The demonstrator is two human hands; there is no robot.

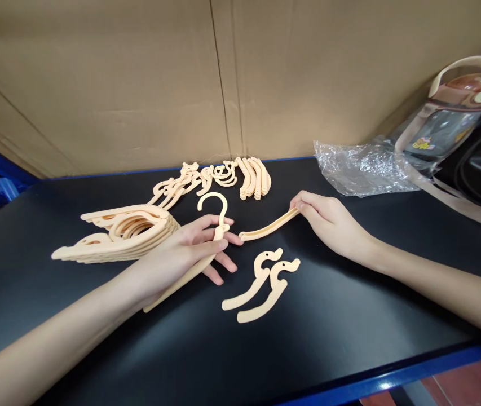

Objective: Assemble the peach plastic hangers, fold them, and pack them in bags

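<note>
My left hand [206, 245] grips a cream plastic hanger piece [221, 217] with its curved hook pointing up; a long arm of it runs down beneath the wrist. Between the thumb and fingers of my right hand [320, 217] is one end of a slim, curved hanger arm [269, 226], its free end close to the left fingertips. Whether that end touches the hooked piece I cannot tell. Two notched hanger arms [261, 304] lie side by side on the black table [350, 316], just below the hands.
Folded hangers [117, 234] are stacked at the left. Behind the hands lie loose hooks and notched pieces [193, 177] and a bundle of curved arms [254, 177]. A clear plastic bag [350, 169], a strapped water bottle [447, 124] and a black object [477, 175] occupy the right. Cardboard [138, 84] backs the table.
</note>
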